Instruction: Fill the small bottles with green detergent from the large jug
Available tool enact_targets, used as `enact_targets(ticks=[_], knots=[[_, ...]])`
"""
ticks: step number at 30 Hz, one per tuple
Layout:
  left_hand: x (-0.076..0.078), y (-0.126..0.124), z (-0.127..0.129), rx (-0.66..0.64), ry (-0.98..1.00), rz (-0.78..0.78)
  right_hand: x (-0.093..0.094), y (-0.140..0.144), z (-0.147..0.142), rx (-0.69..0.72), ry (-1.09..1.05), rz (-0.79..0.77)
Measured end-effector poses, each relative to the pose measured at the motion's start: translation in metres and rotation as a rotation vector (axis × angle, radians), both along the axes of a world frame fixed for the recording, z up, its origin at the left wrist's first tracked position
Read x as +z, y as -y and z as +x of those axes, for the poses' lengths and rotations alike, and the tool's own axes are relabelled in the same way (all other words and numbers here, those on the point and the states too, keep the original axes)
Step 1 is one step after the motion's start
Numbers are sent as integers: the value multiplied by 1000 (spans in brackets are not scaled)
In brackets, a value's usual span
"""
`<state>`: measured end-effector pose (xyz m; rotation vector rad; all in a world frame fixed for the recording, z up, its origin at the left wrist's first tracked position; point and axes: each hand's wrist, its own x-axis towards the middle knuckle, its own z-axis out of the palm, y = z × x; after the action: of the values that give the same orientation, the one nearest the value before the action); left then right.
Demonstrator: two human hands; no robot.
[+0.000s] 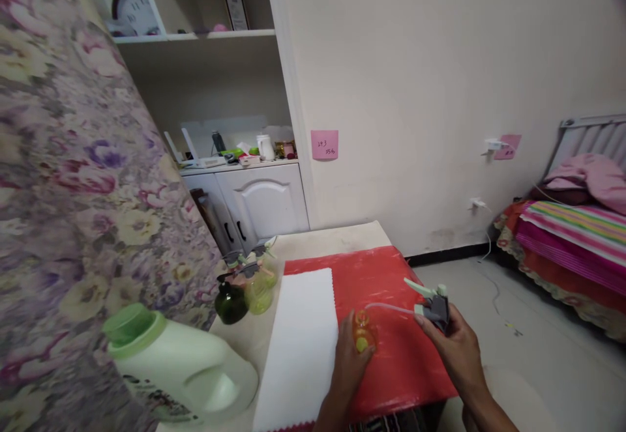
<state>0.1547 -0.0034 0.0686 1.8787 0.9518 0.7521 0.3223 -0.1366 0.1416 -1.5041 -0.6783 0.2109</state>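
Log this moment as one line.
left hand: holds orange bottle | right hand: holds sprayer head, tube out | on red sheet

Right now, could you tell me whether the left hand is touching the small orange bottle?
Touching: the head view shows the left hand wrapped around the orange bottle on the red mat, fingers against its side.

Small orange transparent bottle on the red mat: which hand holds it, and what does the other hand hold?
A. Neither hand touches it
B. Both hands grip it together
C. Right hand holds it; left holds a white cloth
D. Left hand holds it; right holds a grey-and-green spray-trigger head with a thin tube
D: the left hand wraps the small orange transparent bottle, while the right hand holds the grey-and-green spray-trigger head, lifted clear of the bottle's neck.
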Motion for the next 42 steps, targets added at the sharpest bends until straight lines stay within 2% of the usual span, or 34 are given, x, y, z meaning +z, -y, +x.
enact_targets(ticks=[5,10,17,22,27,32,34,36,39,42], knots=[[5,1,-2,-9,-19,3,-5,2,-4,-12,-66,20],[-3,2,-4,-1,-37,11,-8,6,-6,-44,-146,22],[-10,-1,-5,-7,-47,25,-13,7,-5,-4,-116,18],[-9,0,-5,3,-36,34,-9,8,-7,-4,-102,30],[-6,3,-11,26,2,16,-15,9,-6,-12,-154,24],[1,17,-29,169,151,32,-21,10,-8,-129,-328,130],[6,32,-34,192,206,46,-21,8,-14,-94,-488,214],[12,49,-34,124,215,54,-22,4,-22,-14,-623,307],[21,70,-28,-38,179,40,-29,-4,-31,54,-716,397],[24,77,-24,-87,144,-9,-45,-13,-30,60,-829,449]])
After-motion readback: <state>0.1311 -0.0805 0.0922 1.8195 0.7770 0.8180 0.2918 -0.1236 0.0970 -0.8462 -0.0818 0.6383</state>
